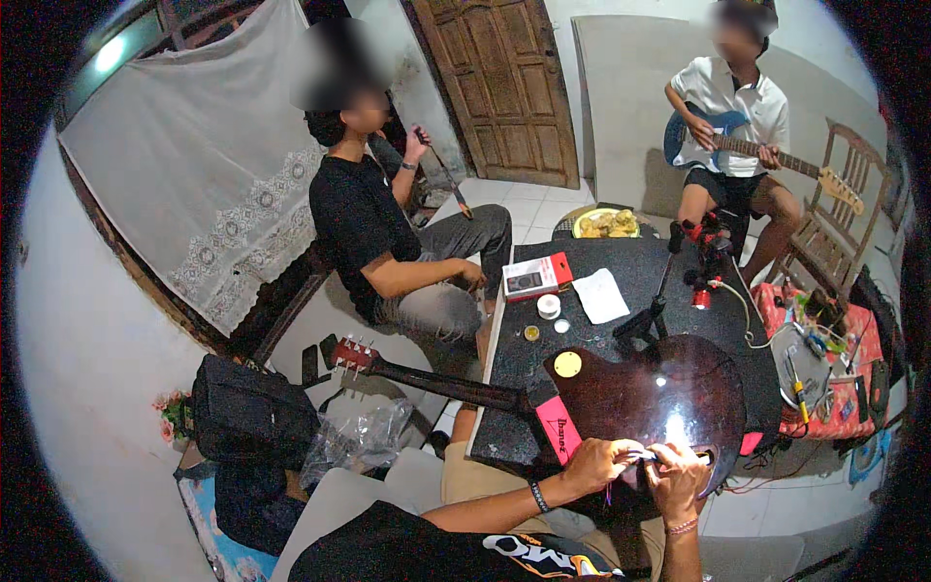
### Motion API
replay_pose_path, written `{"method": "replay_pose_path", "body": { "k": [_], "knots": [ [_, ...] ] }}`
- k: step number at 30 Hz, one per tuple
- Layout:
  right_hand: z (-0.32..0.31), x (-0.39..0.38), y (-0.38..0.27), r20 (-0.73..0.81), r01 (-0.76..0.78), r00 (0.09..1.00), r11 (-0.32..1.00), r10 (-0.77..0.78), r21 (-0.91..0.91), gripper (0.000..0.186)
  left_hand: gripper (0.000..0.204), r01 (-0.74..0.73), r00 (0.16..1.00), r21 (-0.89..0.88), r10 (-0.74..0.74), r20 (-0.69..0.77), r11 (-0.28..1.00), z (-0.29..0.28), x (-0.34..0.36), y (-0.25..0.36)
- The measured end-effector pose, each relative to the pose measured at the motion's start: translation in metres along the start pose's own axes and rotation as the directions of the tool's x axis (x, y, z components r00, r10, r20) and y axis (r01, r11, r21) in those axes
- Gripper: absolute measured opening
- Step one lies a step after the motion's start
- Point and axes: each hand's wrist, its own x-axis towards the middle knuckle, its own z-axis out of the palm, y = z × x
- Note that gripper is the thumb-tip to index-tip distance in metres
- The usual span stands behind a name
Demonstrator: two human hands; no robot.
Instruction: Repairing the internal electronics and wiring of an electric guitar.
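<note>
A dark brown electric guitar (640,388) lies back up across the black speckled table (514,339), its neck (446,381) pointing left. Both my hands meet over its near right edge, beside an opening (706,458) in the body. Fingers of my left hand (599,468) pinch a small bluish part whose kind I cannot make out. My right hand (677,477) pinches at the same spot, its fingertips close to the left ones. Below my left fingers hangs a thin purple wire (608,493). A pink strip (556,429) lies over the body's left edge, near a round yellow disc (567,365).
Beyond the guitar are a red-white box (536,277), a white spool (549,307), a paper sheet (601,296) and a black tripod (652,320). A soldering iron (799,390) rests on a red cloth at right. One person sits left; another plays a blue guitar (713,136).
</note>
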Motion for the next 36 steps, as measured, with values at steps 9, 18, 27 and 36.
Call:
{"method": "replay_pose_path", "body": {
  "k": [9,18,27,36],
  "knots": [
    [0.002,0.005,0.004,-0.003,0.009,1.000,1.000,-0.009,0.019,0.022,0.028,0.058,0.998,0.041,-0.059,0.027,0.997,-0.009,0.003,0.007],
    [0.001,0.012,-0.001,-0.053,-0.031,0.998,0.997,0.035,0.066,0.016,0.023,0.021,0.999,-0.046,-0.023,-0.028,0.999,0.000,0.004,-0.003],
    [-0.001,0.018,0.002,0.027,-0.029,0.999,0.999,0.028,0.041,0.024,0.022,0.014,1.000,0.004,-0.014,0.001,1.000,-0.006,0.010,0.000],
    [-0.004,0.015,0.011,0.089,0.141,0.986,0.990,-0.143,0.025,0.029,0.024,0.064,0.998,-0.009,-0.064,0.029,0.998,-0.007,0.000,0.007]
  ]
}}
